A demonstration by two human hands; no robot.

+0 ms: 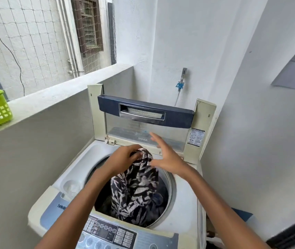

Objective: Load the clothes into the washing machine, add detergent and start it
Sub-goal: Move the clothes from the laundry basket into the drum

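Bright, even daylight enters from the open left side; shadows soft, edges bowed by wide-angle distortion, fingers slightly blurred.

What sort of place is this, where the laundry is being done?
Probably a home's utility balcony or wash area. A top-loading washing machine, lid raised, stands beside a low parapet wall; a water tap is fixed on the wall behind it; netting covers the opening above the parapet, facing another building.
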